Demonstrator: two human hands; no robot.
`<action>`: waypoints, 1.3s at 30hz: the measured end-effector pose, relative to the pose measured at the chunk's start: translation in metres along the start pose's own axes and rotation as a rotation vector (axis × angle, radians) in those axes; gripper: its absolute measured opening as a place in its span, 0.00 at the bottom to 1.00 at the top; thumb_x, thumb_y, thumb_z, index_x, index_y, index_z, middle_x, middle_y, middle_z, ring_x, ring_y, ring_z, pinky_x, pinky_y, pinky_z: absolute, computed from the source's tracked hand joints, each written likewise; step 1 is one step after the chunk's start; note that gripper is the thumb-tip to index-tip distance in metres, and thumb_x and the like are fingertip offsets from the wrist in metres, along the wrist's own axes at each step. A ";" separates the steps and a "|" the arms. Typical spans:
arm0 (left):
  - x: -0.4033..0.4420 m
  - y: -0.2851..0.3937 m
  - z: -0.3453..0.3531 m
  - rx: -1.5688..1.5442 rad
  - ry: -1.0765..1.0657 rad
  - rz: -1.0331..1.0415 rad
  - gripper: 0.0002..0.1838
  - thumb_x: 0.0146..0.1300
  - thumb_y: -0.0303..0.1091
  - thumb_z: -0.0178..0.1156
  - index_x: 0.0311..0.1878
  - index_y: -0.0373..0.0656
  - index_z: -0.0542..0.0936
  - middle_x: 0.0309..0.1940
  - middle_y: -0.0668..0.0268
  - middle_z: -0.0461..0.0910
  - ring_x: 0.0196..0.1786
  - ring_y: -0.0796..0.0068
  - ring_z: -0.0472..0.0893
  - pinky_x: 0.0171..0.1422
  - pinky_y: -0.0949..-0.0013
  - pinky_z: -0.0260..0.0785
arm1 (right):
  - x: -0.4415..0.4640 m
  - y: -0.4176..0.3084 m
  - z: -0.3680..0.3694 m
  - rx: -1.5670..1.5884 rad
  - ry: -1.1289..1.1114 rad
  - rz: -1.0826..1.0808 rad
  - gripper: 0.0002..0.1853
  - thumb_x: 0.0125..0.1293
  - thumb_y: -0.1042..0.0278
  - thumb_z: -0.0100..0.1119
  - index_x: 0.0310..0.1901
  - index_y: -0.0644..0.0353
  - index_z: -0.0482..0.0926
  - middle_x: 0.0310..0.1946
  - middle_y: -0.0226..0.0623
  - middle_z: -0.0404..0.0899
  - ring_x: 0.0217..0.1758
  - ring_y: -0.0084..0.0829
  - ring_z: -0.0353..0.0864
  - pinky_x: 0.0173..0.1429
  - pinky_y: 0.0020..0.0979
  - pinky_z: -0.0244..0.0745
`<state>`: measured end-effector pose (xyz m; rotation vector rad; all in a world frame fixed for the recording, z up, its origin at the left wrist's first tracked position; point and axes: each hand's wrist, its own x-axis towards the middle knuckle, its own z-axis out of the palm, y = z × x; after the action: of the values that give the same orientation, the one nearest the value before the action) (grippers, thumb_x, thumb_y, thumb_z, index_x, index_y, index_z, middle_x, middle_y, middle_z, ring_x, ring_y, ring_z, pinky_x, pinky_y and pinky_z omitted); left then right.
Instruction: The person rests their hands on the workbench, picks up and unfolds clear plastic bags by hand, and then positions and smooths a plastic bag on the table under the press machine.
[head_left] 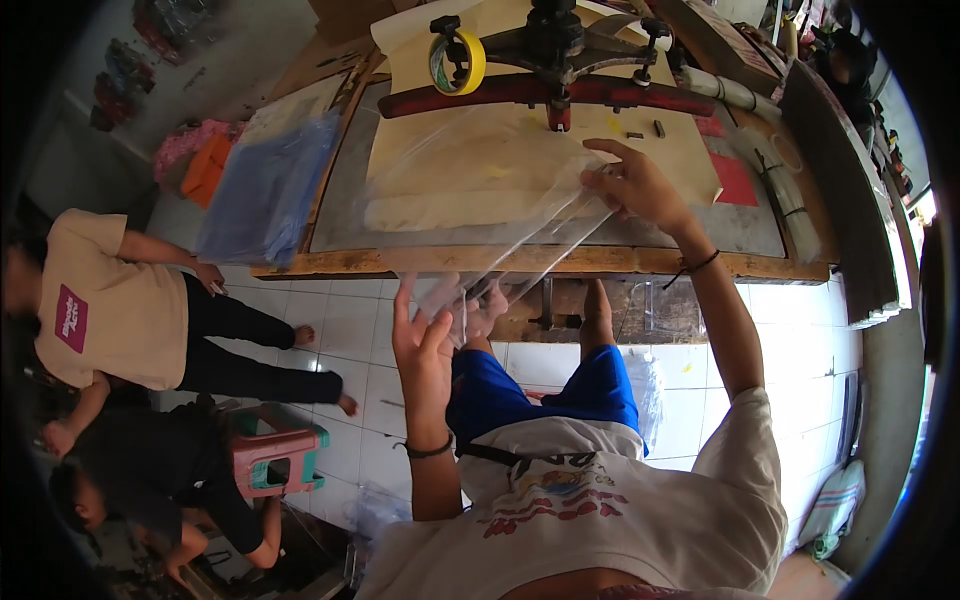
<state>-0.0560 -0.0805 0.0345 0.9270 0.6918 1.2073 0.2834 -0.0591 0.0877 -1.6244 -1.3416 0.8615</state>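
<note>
A clear plastic sheet (545,232) with folded edges stretches between my hands above the front edge of the worktable. My right hand (640,185) pinches its upper right end between thumb and fingers, with the index finger reaching out toward the machine. Lower and closer to my body, my left hand (425,325) is closed on the other end, its fingers partly seen through the plastic. Just beyond the sheet stands a press-like machine (560,60) with a long dark red bar (430,98). Cream-coloured sheeting (450,150) covers the table under that bar.
A yellow tape roll (457,62) hangs on the machine's left knob. Bluish plastic sheets (270,185) are stacked at the table's left. Clear rolls (785,200) lie at the right. Two people, one standing (120,300) and one crouching (150,480), are on the left near a stool (275,455).
</note>
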 end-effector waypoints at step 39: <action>0.268 -0.005 0.036 0.511 -0.112 -0.098 0.20 0.68 0.25 0.63 0.62 0.30 0.77 0.37 0.64 0.82 0.32 0.78 0.80 0.31 0.74 0.70 | 0.038 0.049 -0.019 -0.258 0.399 -0.069 0.21 0.75 0.62 0.56 0.63 0.63 0.79 0.34 0.32 0.86 0.30 0.15 0.76 0.35 0.24 0.72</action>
<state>0.0409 0.1717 0.0546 1.3547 0.9658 0.8958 0.3279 -0.0291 0.0511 -1.8177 -1.2484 0.3055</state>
